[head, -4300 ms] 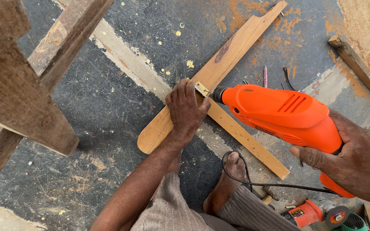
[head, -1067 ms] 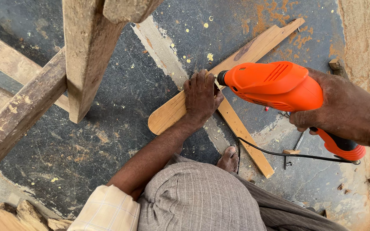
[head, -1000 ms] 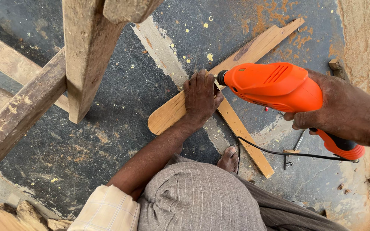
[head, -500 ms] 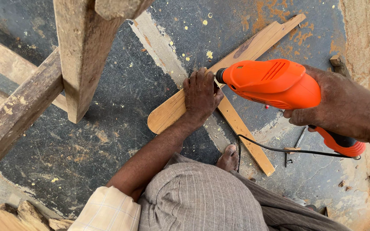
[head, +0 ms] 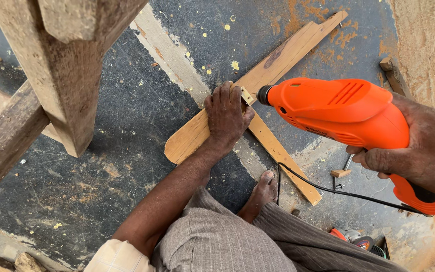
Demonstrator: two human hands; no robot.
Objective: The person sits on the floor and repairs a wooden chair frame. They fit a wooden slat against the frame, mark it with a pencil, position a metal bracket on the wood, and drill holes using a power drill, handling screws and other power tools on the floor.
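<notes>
Drill [head: 343, 113] barely shifted; right hand [head: 424, 151] grips it; left hand [head: 226, 117] pressed flat, pinning crossed slats [head: 273, 143].

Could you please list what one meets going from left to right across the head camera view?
Rough weathered timber frame → left hand pressing crossed pale wooden slats → bare foot → orange corded electric drill → right hand gripping the drill's handle.
</notes>
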